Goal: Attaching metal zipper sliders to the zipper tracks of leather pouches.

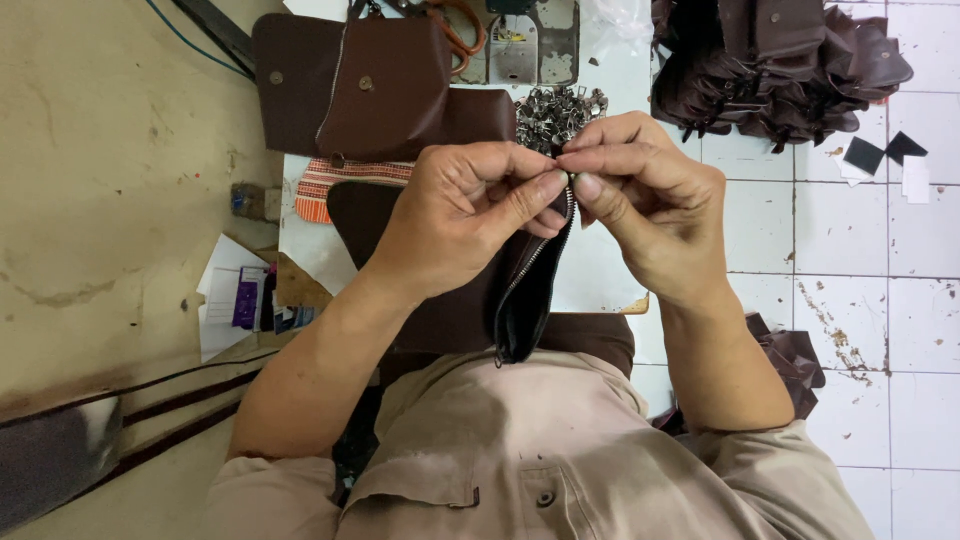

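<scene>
One dark zipper pouch [525,300], two hands [455,215] [650,205] pinching it

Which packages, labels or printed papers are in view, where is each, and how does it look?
Purple packet: left edge of the table, small, upright, purple and white.
White sheets: beside that packet, flat, overlapping.
Black and white squares: on the tiled floor at right, small and flat.
No signs or screens.

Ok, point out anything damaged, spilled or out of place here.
Brown stains and flecks of debris mark the white floor tiles at the right. Small black and white scraps lie loose beside the stack of dark pieces. The zipper between both hands looks intact.
</scene>
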